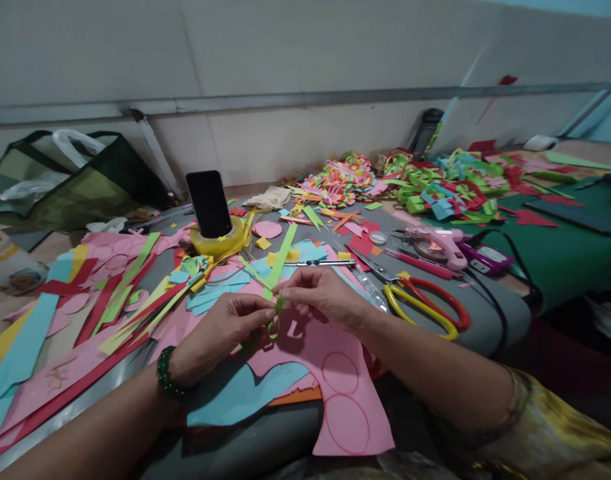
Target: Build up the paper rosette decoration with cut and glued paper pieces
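Between my two hands is a narrow green paper strip (274, 328) bent into a small loop. My left hand (225, 333), with a dark green bead bracelet on the wrist, pinches it from the left. From the right, my right hand (323, 293) pinches the strip's upper part, its fingertips close to the left ones. Just beyond the fingers lies a longer light green strip (284, 257). Under my hands is a cut pink sheet (305, 353) with circles drawn in red, lying over a light blue piece (250, 393).
Red-and-yellow-handled scissors (425, 303) lie right of my right hand, near a pink glue gun (443, 243). A phone (209, 203) stands in a yellow tape roll (220, 240). Paper flowers (340, 180) are heaped at the back. Coloured strips (115, 287) cover the left side.
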The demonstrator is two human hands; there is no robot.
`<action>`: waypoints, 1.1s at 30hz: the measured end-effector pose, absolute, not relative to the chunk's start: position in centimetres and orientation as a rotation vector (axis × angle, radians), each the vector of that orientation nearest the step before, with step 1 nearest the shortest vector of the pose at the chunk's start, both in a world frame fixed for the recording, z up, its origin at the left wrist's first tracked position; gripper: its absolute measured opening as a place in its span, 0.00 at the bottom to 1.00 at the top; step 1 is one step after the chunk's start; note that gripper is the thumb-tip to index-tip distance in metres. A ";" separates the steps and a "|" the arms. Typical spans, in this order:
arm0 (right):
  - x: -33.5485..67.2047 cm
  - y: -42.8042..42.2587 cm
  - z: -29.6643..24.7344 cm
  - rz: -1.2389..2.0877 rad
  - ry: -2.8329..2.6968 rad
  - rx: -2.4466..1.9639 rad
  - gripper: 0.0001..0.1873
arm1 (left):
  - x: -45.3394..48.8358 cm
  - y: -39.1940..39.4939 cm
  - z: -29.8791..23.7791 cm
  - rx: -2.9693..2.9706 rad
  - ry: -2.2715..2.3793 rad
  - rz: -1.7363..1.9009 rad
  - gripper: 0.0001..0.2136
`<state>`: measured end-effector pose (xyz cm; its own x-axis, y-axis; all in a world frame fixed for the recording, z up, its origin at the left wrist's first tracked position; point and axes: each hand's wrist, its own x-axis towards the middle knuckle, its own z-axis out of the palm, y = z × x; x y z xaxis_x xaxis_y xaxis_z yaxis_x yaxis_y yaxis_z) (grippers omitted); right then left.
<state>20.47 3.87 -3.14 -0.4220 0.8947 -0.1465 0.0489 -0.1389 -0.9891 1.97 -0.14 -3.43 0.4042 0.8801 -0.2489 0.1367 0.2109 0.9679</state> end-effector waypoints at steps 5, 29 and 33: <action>20.3 3.7 -2.8 1.634 -1.467 -1.131 0.09 | 2.1 -0.2 -3.2 1.281 1.071 0.658 0.12; 19.9 3.0 -2.7 1.474 -1.515 -1.066 0.12 | 2.4 -0.3 -3.2 1.344 1.039 0.699 0.14; 20.0 3.1 -2.8 1.426 -1.492 -1.048 0.12 | 2.4 -0.5 -2.9 1.333 1.102 0.669 0.15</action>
